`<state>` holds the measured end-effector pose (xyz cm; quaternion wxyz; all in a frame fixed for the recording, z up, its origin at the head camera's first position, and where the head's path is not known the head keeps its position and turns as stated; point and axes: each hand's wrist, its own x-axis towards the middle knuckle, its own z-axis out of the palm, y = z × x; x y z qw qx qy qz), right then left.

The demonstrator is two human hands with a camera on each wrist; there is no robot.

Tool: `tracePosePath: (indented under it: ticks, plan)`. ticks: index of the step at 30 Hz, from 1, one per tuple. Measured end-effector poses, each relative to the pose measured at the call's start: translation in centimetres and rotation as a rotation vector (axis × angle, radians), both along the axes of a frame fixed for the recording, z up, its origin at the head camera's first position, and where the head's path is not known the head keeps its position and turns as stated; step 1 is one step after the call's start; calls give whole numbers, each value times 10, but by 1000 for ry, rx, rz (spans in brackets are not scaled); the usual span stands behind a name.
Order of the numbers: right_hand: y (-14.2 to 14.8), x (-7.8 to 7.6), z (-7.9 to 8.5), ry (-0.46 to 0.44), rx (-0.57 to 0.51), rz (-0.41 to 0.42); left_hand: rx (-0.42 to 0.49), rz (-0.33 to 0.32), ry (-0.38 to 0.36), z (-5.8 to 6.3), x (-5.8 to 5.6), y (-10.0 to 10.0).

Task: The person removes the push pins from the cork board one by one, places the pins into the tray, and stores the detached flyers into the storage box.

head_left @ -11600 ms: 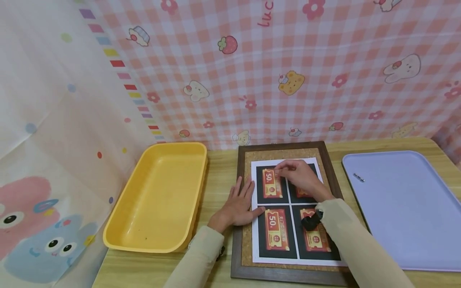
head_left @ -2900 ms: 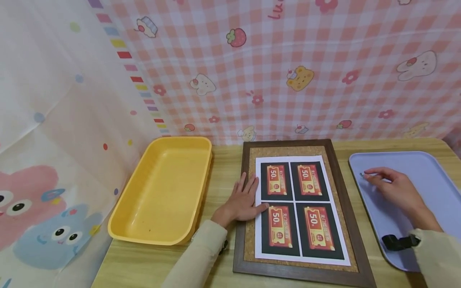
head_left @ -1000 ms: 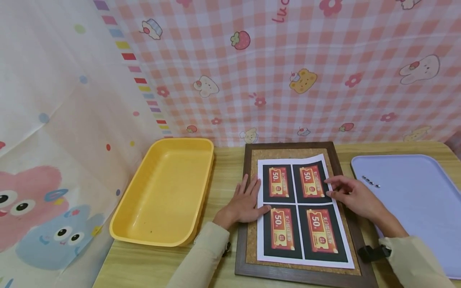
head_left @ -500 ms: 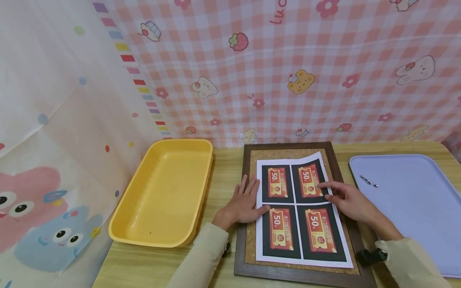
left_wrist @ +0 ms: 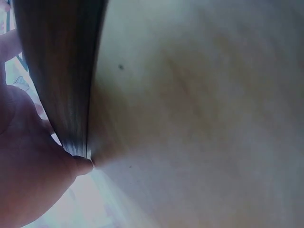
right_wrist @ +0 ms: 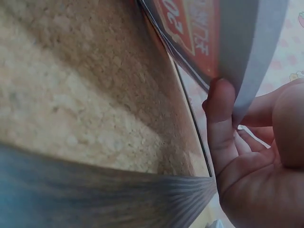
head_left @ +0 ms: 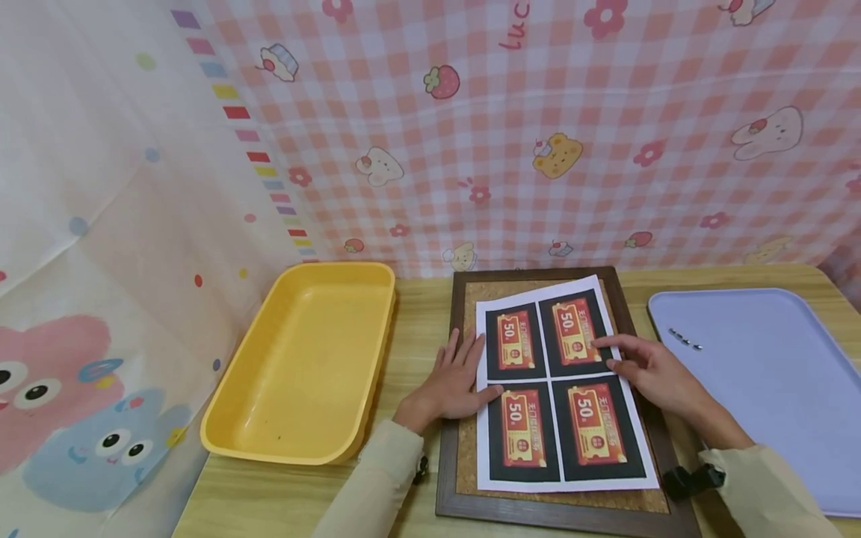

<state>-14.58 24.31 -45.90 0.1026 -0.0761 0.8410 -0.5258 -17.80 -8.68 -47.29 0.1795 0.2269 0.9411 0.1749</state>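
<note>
A white printed sheet [head_left: 551, 380] with red "50" coupon pictures on black lies over the framed cork board [head_left: 558, 504]. My right hand [head_left: 655, 373] pinches the sheet's right edge between thumb and fingers. In the right wrist view the sheet [right_wrist: 247, 52] bends up from the bare cork [right_wrist: 85, 90], the thumb on its near side and the other fingers behind. My left hand [head_left: 451, 385] rests across the board's left frame, fingers spread and straight, its thumb over the sheet's left edge. The left wrist view shows the dark frame [left_wrist: 61, 57] beside that hand.
To the left stands a yellow tray [head_left: 386, 329] with high walls. A shallow lilac tray [head_left: 767, 373] lies at the right, with several small metal pins [head_left: 684, 339] near its left edge. A checked pink cloth [head_left: 417, 134] hangs behind the wooden table [head_left: 417, 314].
My right hand has gone from the sheet's top to the lilac tray and back to the sheet's right edge. More metal pins lie in the tray. The sheet's right side has risen and turned slightly.
</note>
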Motion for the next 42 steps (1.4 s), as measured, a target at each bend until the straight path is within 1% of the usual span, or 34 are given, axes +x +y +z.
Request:
tracePosePath:
  ticks: [6,11,14,19,22,26,30,34,37,42]
  plan:
    - [0,2,1,-7,-22,-20,79,-3,-8,-1,3,-2]
    - [1,3,2,-47,-104,-29,138,24,-45,2,6,-1]
    - [1,4,3,-72,-155,-40,184,39,-51,4,7,-1]
    - [-1,4,7,-69,-153,-76,266,61,-61,13,7,-1]
    - [-3,3,11,-64,-166,-90,340,80,-94,19,9,-3]
    - [-5,4,15,-56,-205,-86,469,92,-150,27,12,-6]
    - [-7,5,17,-35,-247,-71,560,105,-163,32,17,-9]
    - [-10,6,20,-33,-279,-64,650,157,-205,37,21,-12]
    - [-11,7,24,-35,-300,-57,706,189,-244,41,23,-13]
    - [-14,8,30,-30,-321,-69,751,226,-255,51,29,-17]
